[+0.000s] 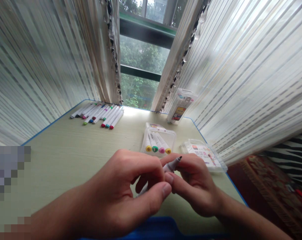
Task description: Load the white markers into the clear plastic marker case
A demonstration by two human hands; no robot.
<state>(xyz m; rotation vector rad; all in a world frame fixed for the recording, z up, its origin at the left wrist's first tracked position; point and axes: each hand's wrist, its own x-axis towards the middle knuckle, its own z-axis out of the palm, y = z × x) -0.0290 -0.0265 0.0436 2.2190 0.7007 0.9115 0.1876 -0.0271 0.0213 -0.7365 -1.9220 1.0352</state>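
Both hands meet around one white marker (169,166) above the front of the table. Its grey collar and dark nib stick out bare on the upper right side, and a piece of its barrel shows through the curl of my left hand. My left hand (131,186) wraps its fingers round the barrel. With thumb and forefinger, my right hand (194,181) pinches it just below the nib; its cap cannot be seen. Just beyond the hands lies an open clear plastic case (173,136) holding several markers (158,144) with yellow, green and pink ends.
Several loose white markers (101,115) lie in a bunch at the back left of the pale table (73,153). A clear box (179,108) stands upright at the back right. A flat plastic case (206,155) rests near the right edge. Curtains (231,60) flank the window.
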